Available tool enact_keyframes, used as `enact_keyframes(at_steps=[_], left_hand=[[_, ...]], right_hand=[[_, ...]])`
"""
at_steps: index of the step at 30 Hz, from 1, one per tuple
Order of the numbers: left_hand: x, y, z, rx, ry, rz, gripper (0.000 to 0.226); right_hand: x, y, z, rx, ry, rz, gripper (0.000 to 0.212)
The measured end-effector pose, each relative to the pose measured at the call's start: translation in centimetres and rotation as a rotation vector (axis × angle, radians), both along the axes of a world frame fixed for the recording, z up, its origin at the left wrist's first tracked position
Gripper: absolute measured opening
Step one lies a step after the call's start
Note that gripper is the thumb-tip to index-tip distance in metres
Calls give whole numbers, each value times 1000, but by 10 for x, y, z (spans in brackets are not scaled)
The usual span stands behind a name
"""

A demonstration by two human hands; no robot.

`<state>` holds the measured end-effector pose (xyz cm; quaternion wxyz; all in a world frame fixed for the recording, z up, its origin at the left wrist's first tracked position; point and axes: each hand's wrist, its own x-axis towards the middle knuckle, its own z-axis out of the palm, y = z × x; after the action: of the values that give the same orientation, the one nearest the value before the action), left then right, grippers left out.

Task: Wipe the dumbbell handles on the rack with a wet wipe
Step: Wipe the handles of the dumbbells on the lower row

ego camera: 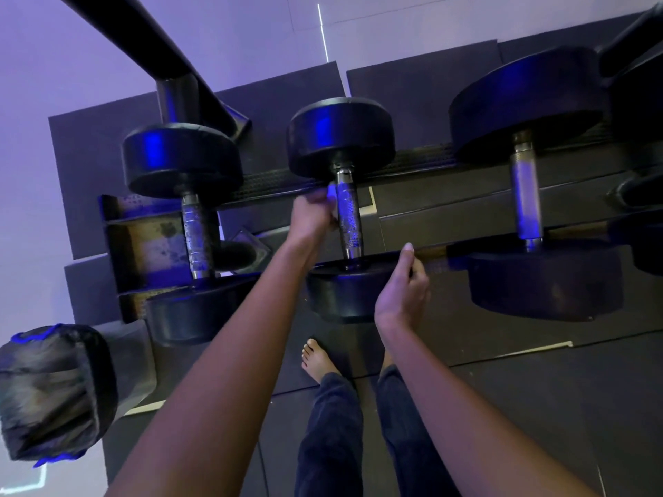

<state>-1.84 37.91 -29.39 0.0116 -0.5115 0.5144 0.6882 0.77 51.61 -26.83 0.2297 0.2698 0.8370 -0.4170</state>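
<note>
Three black dumbbells lie across the rack point(412, 163). The middle dumbbell's knurled metal handle point(348, 224) runs between its far head point(341, 134) and near head point(344, 292). My left hand point(312, 217) presses against the upper left side of this handle, shut on a pale wet wipe point(332, 192) that shows only as a small bit by the fingers. My right hand point(401, 288) rests at the right edge of the near head, thumb up and fingers curled over it. The left dumbbell's handle point(195, 234) and the right dumbbell's handle point(525, 195) are untouched.
A black slanted rack post point(143, 41) crosses the upper left. A dark covered object with blue trim point(53, 392) stands at the lower left. My bare foot point(317, 360) and trouser legs are on the dark floor mats below the rack. More weights point(638, 102) sit at the right edge.
</note>
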Motion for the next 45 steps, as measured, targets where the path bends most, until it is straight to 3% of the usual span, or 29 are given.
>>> enact_keyframes(at_steps=[3, 7, 11, 15, 18, 23, 31, 33, 36, 39, 42, 45], left_hand=[[-3, 2, -5, 38, 49, 66, 32], [22, 14, -7, -93, -143, -85, 15], [37, 17, 12, -249, -255, -240, 16], [32, 24, 50, 5, -144, -88, 25], [20, 40, 78, 66, -90, -39, 25], [-13, 87, 104, 102, -5, -86, 11], [-89, 173, 96, 63, -11, -48, 11], [-102, 188, 85, -118, -33, -69, 12], [-114, 202, 76, -459, -75, -266, 13], [-118, 206, 67, -649, -41, -698, 11], [-119, 200, 53, -836, 195, -1247, 9], [-126, 191, 39, -1002, 294, -1498, 17]], right_hand=[[1, 0, -3, 17, 22, -1, 53], [-2, 0, 7, 20, -13, 64, 51], [-5, 6, 29, -72, -145, 222, 56], [-9, 32, 59, -174, -145, 282, 38], [-21, 54, 88, -227, -126, 259, 22], [-66, 87, 119, -131, -14, 353, 26], [-158, 155, 104, -144, 8, 516, 20], [-172, 172, 91, -139, 3, 554, 19], [-189, 192, 73, -71, 10, 594, 27], [-196, 205, 52, -41, -34, 544, 34], [-189, 209, 32, -78, -101, 386, 37], [-180, 206, 18, -78, -106, 248, 41]])
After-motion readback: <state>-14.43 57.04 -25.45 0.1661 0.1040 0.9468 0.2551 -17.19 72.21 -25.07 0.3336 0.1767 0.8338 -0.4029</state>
